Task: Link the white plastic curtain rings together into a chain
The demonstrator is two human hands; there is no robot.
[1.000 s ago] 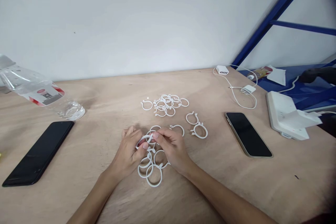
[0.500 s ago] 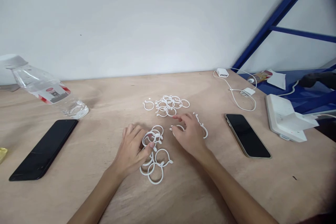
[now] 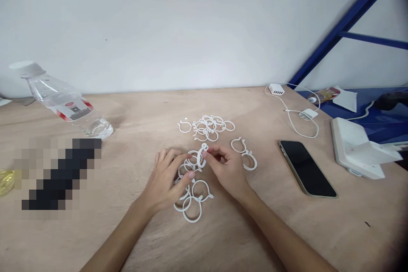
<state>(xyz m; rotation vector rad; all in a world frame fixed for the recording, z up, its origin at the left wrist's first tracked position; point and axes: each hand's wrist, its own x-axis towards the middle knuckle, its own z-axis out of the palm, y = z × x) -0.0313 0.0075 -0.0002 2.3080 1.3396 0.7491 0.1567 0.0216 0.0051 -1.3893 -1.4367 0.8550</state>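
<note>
My right hand pinches a white plastic ring between thumb and fingers, tilted on edge just above the nearer pile. Small knobbed ends show on these rings. My left hand lies at the left side of that pile, its thumb and fingers apart around several overlapping rings. Part of the pile is hidden under its fingers. Closest to me lies a loose ring, overlapping others. Two more lie right of my right hand, one of them a thicker-looking ring. Beyond both hands is a farther heap of rings.
A tilted water bottle is at the left, near a dark pixelated shape and something yellow. On the right are a phone, a white power strip, and a charger with a white cable.
My right hand has picked up a white ring from the middle and brought it left, over the nearer pile. My left hand stays in place. The view has shifted slightly.
</note>
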